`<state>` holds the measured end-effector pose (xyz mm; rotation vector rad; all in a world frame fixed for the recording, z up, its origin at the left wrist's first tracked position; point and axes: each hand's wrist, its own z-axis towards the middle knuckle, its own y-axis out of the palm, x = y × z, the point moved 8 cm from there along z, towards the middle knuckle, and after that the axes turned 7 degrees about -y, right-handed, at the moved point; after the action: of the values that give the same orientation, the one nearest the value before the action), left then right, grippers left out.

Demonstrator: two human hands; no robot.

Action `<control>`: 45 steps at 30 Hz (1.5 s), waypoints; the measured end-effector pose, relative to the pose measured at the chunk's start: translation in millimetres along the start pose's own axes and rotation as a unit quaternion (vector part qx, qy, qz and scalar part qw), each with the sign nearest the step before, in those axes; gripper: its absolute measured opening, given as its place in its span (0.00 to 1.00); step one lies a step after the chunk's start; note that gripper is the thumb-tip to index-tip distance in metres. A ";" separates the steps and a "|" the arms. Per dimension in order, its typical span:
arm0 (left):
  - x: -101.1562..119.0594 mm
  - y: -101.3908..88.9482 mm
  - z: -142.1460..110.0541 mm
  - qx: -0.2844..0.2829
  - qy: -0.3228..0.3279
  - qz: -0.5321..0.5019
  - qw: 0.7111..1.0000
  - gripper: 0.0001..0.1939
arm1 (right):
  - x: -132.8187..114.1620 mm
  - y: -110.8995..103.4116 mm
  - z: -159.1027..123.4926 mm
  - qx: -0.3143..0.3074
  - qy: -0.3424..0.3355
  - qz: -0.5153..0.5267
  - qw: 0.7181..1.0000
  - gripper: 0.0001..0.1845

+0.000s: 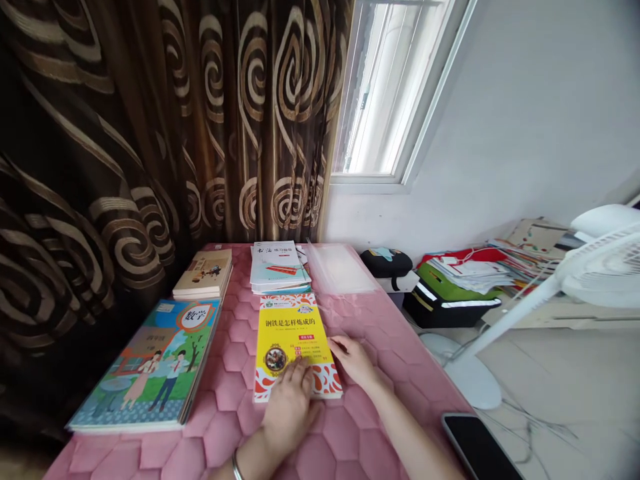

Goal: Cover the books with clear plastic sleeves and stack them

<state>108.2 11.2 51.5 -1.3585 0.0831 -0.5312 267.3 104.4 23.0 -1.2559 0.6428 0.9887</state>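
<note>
A yellow book (287, 333) with Chinese characters and a red-and-white patterned border lies face up on the pink quilted surface (240, 347). My left hand (291, 403) rests on its lower cover, fingers stretched out flat. At the book's right edge is my right hand (355, 360), with bent fingers and thumb closed on the edge; its fingertips are partly hidden. Just beyond the yellow book sits a stack of white-covered booklets (280, 263). To the left are a pile of large schoolbooks (150, 367) with a green and blue cover and a smaller stack of beige books (204, 273).
Clear plastic sheets (343, 267) lie at the back right. A black phone (480, 447) is near the right edge. Beyond that edge stand a white fan (480, 350) and a green and black box (450, 300) with papers. A patterned curtain (250, 120) hangs behind.
</note>
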 end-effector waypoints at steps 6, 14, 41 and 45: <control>-8.6 -10.6 10.5 -0.020 0.019 -0.055 0.998 0.20 | -7.7 -5.0 -11.1 0.005 0.006 0.030 1.000 0.26; -29.4 -24.3 19.2 -0.036 -0.074 -0.297 0.951 0.16 | -12.9 -7.8 -11.0 0.025 -0.007 0.016 1.000 0.21; -3.7 -17.5 -10.3 -0.042 0.112 -0.052 0.991 0.30 | -14.9 -13.0 -10.8 0.067 -0.003 -0.065 0.996 0.20; -15.8 -8.8 -4.3 -0.003 0.058 -0.002 0.998 0.26 | -70.3 25.7 -24.6 -0.021 -0.115 -0.218 0.969 0.20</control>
<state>90.0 12.8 54.9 -1.3339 0.1757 -0.6134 215.0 63.0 65.0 -1.2287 0.1523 0.7640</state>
